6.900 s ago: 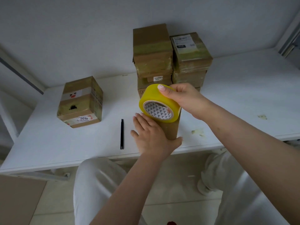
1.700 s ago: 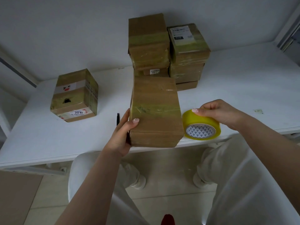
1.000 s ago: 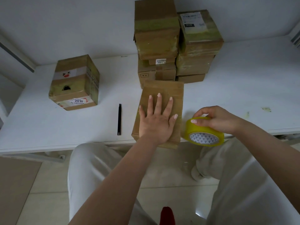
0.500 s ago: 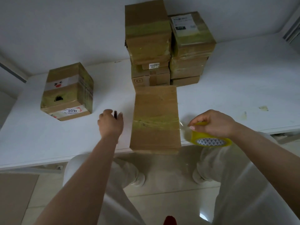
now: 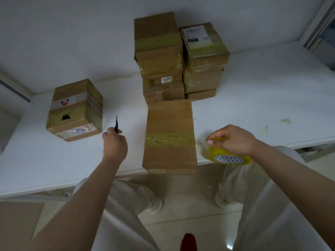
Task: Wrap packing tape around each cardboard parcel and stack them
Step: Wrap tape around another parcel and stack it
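Observation:
A flat cardboard parcel (image 5: pixel 170 136) lies at the front edge of the white table (image 5: pixel 253 98), with a yellowish tape band across its top. Clear tape runs from its right side to the yellow tape roll (image 5: pixel 228 156), which my right hand (image 5: pixel 233 139) grips just off the table edge. My left hand (image 5: pixel 114 144) holds a thin black pen-like tool (image 5: pixel 117 123) lifted off the table, left of the parcel. Behind the parcel stand two stacks of taped parcels, a left stack (image 5: pixel 159 51) and a right stack (image 5: pixel 203 57).
A cube-shaped taped box (image 5: pixel 74 109) with a "2010" label sits on the left of the table. Small tape scraps (image 5: pixel 286 121) lie at the right. A wall rises behind the table. My legs and the floor are below the table edge.
My left hand left the top of the parcel, reached to the black tool beside it and picked it up. My right hand keeps the roll at the parcel's right side.

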